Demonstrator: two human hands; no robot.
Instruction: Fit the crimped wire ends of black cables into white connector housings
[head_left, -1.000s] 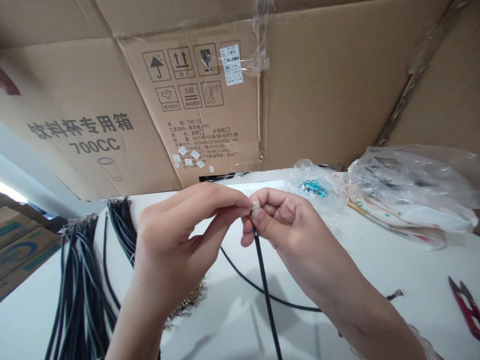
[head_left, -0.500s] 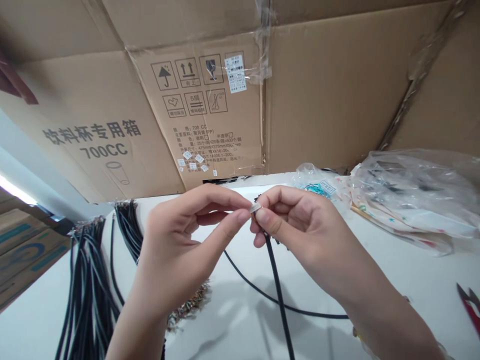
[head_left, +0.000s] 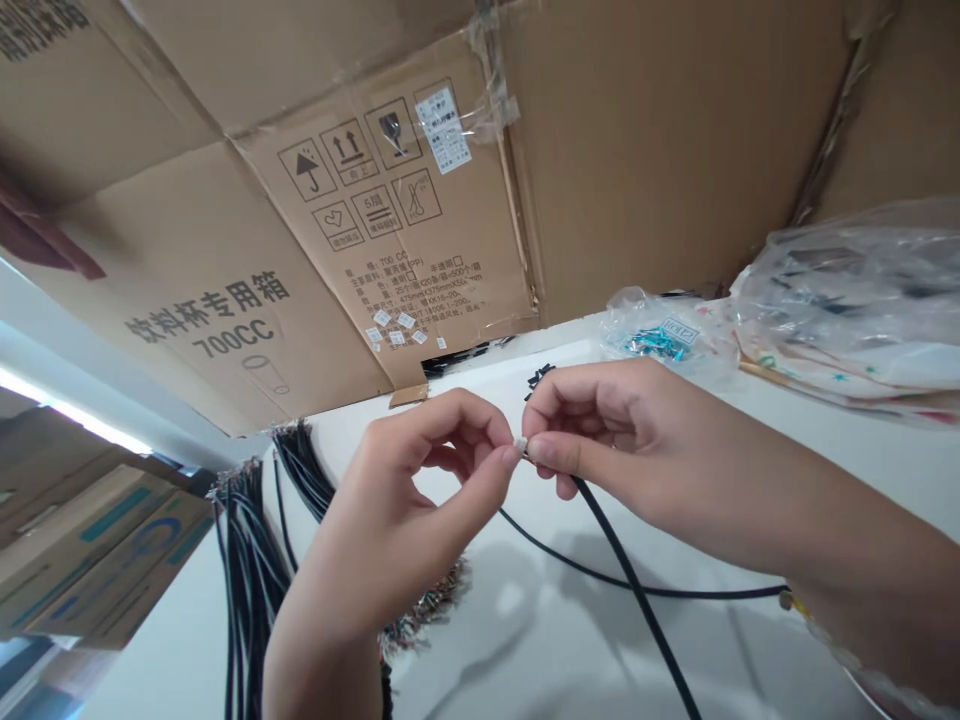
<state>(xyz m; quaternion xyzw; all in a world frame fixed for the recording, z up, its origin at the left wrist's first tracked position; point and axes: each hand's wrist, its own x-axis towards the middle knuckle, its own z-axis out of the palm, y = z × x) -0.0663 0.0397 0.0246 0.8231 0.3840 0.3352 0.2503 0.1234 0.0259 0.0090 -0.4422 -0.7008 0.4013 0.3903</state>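
My left hand pinches a small white connector between thumb and forefinger, above the white table. From the right, my right hand is closed on the end of a black cable, its thumb and forefinger right beside the connector. Short thin wires between connector and cable are mostly hidden by the fingers. The cable hangs from my right hand toward the bottom edge, crossing over another stretch of black cable on the table.
Bundles of black cables with frayed wire ends lie at the left. Large cardboard boxes stand behind. A clear bag of teal pieces and crumpled plastic lie at the back right. Small black pieces sit behind my right hand.
The view has tilted and shifted. My hands sit slightly lower and further right in the picture, and the cable slants more to the right. The red-handled tool at the right edge has left the view.
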